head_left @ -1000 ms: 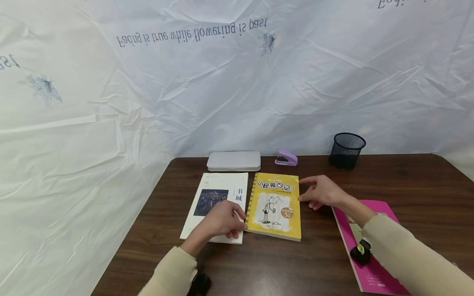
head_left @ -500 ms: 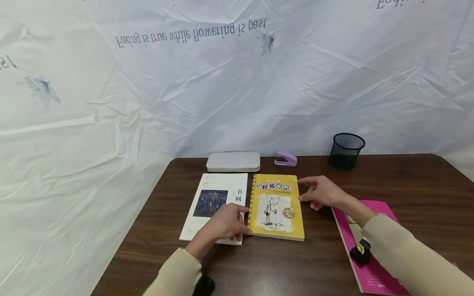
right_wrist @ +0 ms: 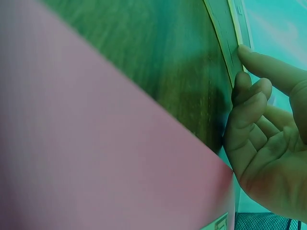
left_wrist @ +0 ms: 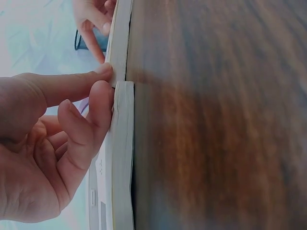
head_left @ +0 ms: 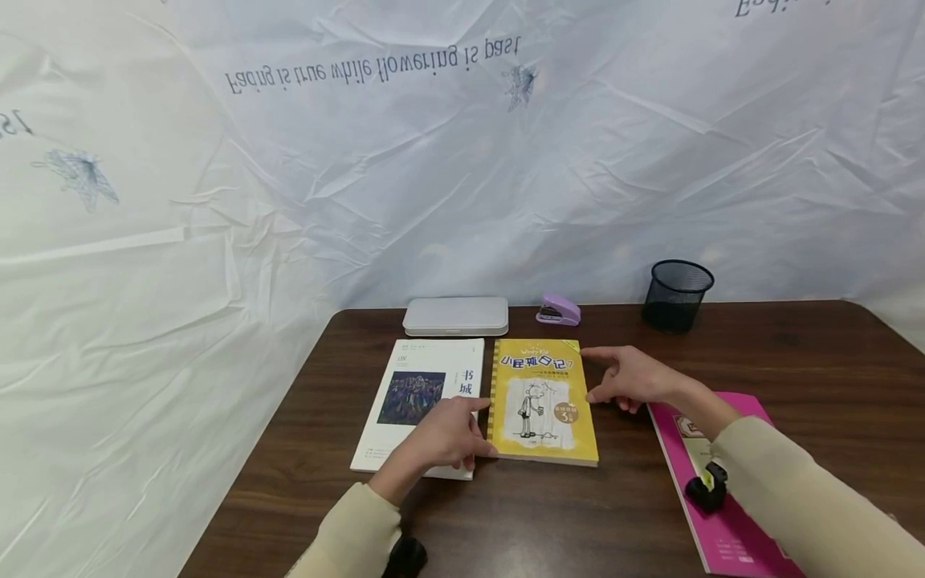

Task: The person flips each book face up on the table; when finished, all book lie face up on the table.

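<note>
A yellow book (head_left: 542, 409) with a cartoon figure on its cover lies flat on the dark wooden table, between both hands. My left hand (head_left: 444, 437) reaches over the right part of a white book (head_left: 383, 437), its thumb at the yellow book's near left corner and its index finger along the left edge. On the opposite side, my right hand (head_left: 632, 377) has its thumb and index fingertip at the yellow book's right edge. The remaining fingers of each hand are loosely bent, as the wrist views show. Neither hand is wrapped around a book.
Under the right forearm lies a pink book (head_left: 737, 538). Along the back stand a white flat case (head_left: 457, 315), a purple stapler (head_left: 559, 309) and a black mesh pen holder (head_left: 675, 297). White printed sheeting (head_left: 462, 177) hangs behind the table.
The yellow book's near end has swung slightly right, so the book sits straighter. My left hand has moved right with it; the right hand has shifted only a little.
</note>
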Available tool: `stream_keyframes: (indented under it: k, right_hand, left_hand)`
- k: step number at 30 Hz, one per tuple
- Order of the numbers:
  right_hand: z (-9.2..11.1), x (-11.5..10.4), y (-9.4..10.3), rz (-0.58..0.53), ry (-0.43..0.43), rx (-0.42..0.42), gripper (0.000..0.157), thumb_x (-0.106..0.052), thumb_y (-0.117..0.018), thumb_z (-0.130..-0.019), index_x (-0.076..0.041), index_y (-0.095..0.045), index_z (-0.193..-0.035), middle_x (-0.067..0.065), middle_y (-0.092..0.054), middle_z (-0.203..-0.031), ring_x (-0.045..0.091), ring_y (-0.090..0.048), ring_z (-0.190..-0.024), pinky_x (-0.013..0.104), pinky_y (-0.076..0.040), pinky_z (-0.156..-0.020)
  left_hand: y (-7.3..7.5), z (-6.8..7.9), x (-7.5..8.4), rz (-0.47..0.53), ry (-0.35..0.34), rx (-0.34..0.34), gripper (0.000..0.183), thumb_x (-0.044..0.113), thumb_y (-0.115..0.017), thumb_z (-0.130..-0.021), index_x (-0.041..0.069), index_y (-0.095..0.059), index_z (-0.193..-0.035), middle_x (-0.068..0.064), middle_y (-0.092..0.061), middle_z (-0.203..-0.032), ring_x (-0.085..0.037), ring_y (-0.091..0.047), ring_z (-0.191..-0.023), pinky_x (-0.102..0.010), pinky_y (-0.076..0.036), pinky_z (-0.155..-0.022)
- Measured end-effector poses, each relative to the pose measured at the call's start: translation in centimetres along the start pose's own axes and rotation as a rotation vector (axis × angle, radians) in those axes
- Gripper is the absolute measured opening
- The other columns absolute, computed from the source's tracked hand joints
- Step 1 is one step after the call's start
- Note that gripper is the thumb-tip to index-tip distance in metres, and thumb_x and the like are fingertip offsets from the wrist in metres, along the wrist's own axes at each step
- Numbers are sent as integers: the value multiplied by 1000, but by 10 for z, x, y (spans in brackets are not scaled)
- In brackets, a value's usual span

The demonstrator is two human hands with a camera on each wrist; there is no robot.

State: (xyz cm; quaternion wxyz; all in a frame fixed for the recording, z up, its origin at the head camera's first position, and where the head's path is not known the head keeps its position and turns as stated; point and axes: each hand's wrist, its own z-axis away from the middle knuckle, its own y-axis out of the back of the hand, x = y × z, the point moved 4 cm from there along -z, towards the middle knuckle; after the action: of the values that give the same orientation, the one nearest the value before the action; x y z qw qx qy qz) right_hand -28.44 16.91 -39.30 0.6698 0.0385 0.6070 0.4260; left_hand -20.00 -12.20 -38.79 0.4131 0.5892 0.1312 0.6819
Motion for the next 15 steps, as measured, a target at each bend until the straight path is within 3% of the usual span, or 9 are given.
stream_keyframes:
  k: [15]
  right_hand:
    - [0,1,1,-27,-9,-3,93,-21,-82,-93,2,-28,-165,2,-59,-64,15,-54,-52,31,-54,-52]
  left_hand:
    - [0,-2,2,39,32,-18,81,6,-86,-87,2,-47,-158,-8,-68,-71,-13,-59,-45,-22,-43,-42]
